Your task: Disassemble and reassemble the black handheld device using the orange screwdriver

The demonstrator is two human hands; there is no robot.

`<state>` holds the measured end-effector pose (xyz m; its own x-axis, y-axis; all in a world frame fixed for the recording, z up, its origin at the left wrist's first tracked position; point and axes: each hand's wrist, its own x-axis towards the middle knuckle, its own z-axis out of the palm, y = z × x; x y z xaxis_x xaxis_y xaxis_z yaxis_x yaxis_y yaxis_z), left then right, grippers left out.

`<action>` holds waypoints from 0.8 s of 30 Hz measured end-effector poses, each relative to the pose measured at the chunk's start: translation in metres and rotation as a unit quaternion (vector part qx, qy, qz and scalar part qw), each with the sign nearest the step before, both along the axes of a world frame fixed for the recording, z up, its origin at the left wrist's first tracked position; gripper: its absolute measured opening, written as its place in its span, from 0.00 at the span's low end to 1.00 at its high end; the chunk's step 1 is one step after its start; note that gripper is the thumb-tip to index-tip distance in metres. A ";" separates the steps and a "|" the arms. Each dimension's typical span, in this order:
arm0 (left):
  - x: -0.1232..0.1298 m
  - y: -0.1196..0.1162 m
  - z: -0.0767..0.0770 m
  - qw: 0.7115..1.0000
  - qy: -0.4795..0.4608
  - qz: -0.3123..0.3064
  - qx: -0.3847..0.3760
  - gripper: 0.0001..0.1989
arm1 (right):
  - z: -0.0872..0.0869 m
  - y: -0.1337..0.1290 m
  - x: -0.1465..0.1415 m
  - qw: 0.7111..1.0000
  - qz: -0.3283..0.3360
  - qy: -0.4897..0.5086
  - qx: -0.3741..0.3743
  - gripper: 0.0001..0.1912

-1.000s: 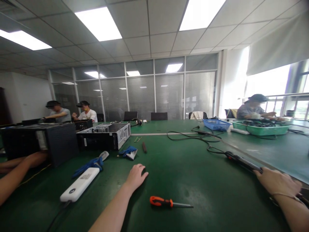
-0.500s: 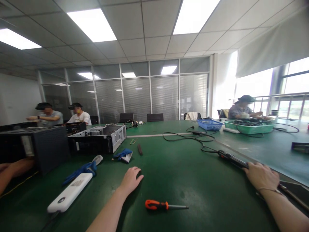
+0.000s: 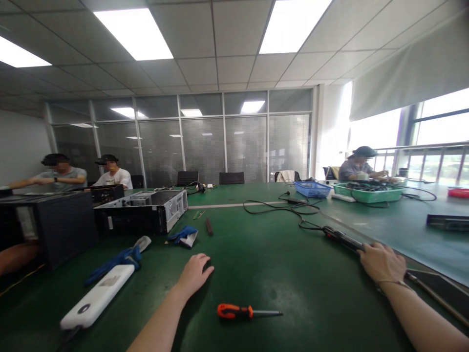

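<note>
My left hand [image 3: 194, 275] rests on the green tabletop with its fingers loosely bent and apart, holding nothing. A screwdriver [image 3: 249, 312] with an orange and black handle lies to its right, nearer to me, its shaft pointing right. My right hand [image 3: 383, 264] lies over the near end of a long black corded tool [image 3: 342, 238], its fingers bent round it and partly hiding it. Just beyond that wrist is a dark flat panel [image 3: 441, 291] with a light edge. Ahead of my left hand are a blue and grey glove [image 3: 186, 235] and a small brown bar [image 3: 208, 226].
At left lie a white power strip [image 3: 98, 296] and another blue glove [image 3: 119, 261]. Beyond them stand an open computer case [image 3: 146, 210] and a black case [image 3: 69, 230], with someone's arm [image 3: 18, 259] at it. Blue [image 3: 311, 189] and green [image 3: 366, 193] baskets stand at far right.
The view has turned slightly right, so most things sit a little further left. Both my hands stay where they were on the table. The seated person at far left has stretched an arm out further.
</note>
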<state>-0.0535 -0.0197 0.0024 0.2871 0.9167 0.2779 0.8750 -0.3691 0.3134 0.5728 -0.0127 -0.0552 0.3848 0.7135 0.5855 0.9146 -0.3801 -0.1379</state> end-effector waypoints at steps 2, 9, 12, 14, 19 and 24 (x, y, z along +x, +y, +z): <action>-0.001 0.002 -0.001 1.000 0.003 -0.002 -0.001 0.22 | 0.004 0.001 0.001 0.999 -0.031 -0.015 -0.037 0.20; -0.003 0.009 -0.004 1.000 0.013 -0.009 0.008 0.23 | 0.032 0.009 0.021 0.984 0.012 -0.008 -0.179 0.14; -0.002 0.010 -0.004 1.000 0.019 -0.008 0.006 0.23 | 0.041 0.018 0.028 0.976 0.035 -0.008 -0.216 0.09; -0.001 0.010 -0.002 1.000 0.024 -0.005 0.003 0.22 | 0.045 0.022 0.031 0.972 0.044 -0.009 -0.230 0.08; 0.000 0.005 0.002 1.000 0.027 0.000 -0.005 0.24 | 0.050 0.026 0.039 0.966 0.048 -0.005 -0.252 0.09; -0.002 0.006 -0.001 1.000 0.020 -0.008 0.006 0.23 | 0.050 0.032 0.046 0.971 0.070 -0.012 -0.228 0.06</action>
